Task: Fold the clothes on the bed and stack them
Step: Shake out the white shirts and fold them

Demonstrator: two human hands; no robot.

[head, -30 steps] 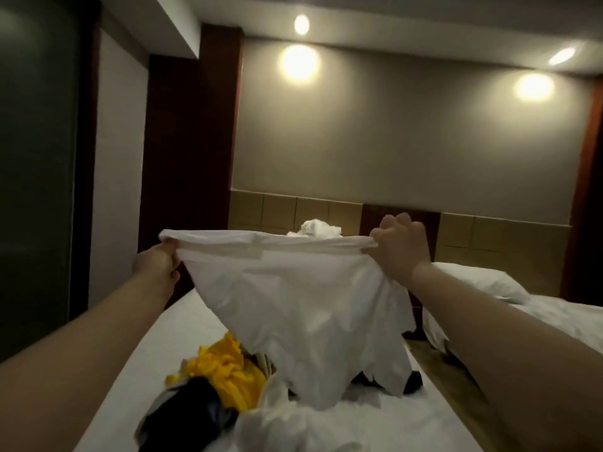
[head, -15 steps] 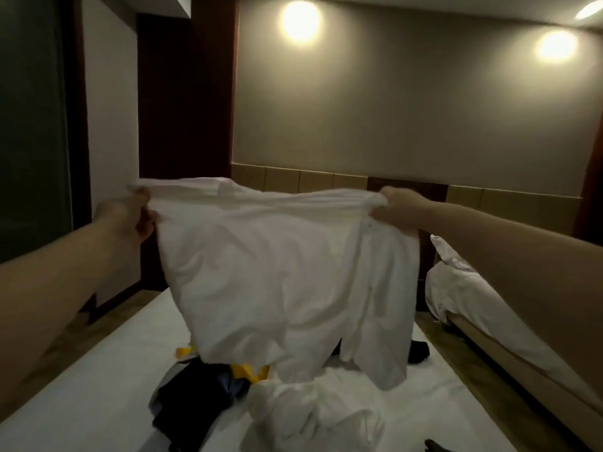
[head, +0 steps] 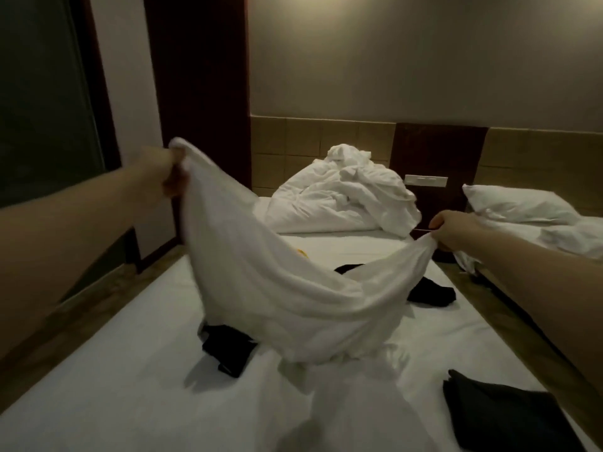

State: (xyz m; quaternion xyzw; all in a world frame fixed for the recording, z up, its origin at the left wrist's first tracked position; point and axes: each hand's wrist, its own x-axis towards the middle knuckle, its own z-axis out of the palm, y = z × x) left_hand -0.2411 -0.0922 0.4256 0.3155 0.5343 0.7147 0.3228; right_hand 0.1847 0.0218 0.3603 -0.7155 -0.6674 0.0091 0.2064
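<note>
A white garment is stretched between both hands above the bed. My left hand grips its upper left corner, raised high. My right hand pinches the other corner, lower and to the right. The cloth sags in the middle and its bottom touches a pile of white clothing. Dark garments lie under and around it: one at the left, another behind. A sliver of yellow cloth peeks past the white garment. A folded dark garment lies at the bed's near right.
A crumpled white duvet and pillow sit at the head of the bed. A second bed with a pillow stands to the right across a narrow floor gap. A dark glass door is at the left.
The garment has swung down and forward toward the bed, my right hand dropping lower than my left. The view has tilted down, revealing the duvet and the folded dark garment.
</note>
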